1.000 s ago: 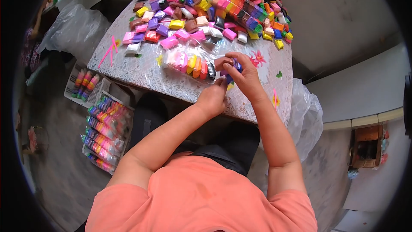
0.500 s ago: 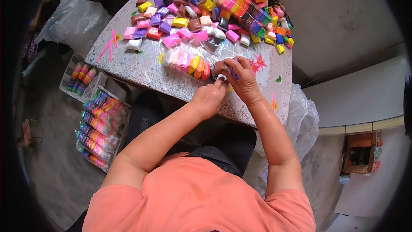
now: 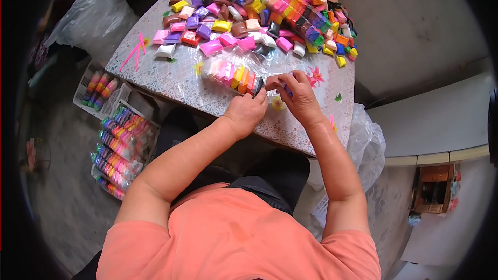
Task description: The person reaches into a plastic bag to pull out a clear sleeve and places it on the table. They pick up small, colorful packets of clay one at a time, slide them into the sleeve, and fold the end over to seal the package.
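Observation:
A clear plastic bag point(image 3: 214, 67) lies on the table with a row of small coloured packets in it, pink and white through yellow and orange to black. My left hand point(image 3: 246, 113) is closed at the bag's right end, its fingertips against the black packet point(image 3: 259, 86). Just to the right, my right hand point(image 3: 301, 98) pinches a brown packet point(image 3: 272, 82) beside the bag's end. Something purple shows under its fingers, partly hidden.
Loose coloured packets point(image 3: 223, 26) are heaped across the table's far side, with a filled clear bag point(image 3: 298, 13) on top. Pink strips point(image 3: 136, 52) lie at the left. Baskets point(image 3: 120, 105) of filled bags stand below left. The table point(image 3: 171, 80) has a lace-patterned cover.
My left hand has drawn slightly left and down, its fingers now gathered at the black packet. The brown packet in my right hand has moved a little right and shows more clearly.

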The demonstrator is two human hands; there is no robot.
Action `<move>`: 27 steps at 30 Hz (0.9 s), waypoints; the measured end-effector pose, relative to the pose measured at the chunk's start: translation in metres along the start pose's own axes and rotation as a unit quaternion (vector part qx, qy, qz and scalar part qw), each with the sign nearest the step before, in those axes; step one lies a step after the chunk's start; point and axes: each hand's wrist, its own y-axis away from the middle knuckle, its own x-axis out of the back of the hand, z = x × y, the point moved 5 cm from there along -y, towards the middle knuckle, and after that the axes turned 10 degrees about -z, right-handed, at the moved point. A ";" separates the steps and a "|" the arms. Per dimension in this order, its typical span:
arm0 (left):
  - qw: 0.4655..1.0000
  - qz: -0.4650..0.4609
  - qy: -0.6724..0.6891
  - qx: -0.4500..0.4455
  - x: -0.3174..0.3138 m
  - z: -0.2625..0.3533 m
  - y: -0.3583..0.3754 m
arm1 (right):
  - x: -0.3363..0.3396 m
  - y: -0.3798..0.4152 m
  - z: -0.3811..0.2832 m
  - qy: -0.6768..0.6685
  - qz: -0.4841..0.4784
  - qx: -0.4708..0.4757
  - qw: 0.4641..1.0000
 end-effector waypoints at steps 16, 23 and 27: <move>0.995 0.058 0.063 -0.043 -0.005 -0.003 -0.001 | -0.036 -0.015 0.009 0.124 -0.160 -0.031 0.979; 0.962 0.098 0.253 0.028 0.036 -0.025 -0.017 | -0.024 -0.005 0.013 -0.036 -0.132 0.015 0.991; 0.970 0.045 0.239 0.018 0.041 -0.034 -0.039 | 0.003 -0.001 0.003 -0.101 -0.118 0.003 0.988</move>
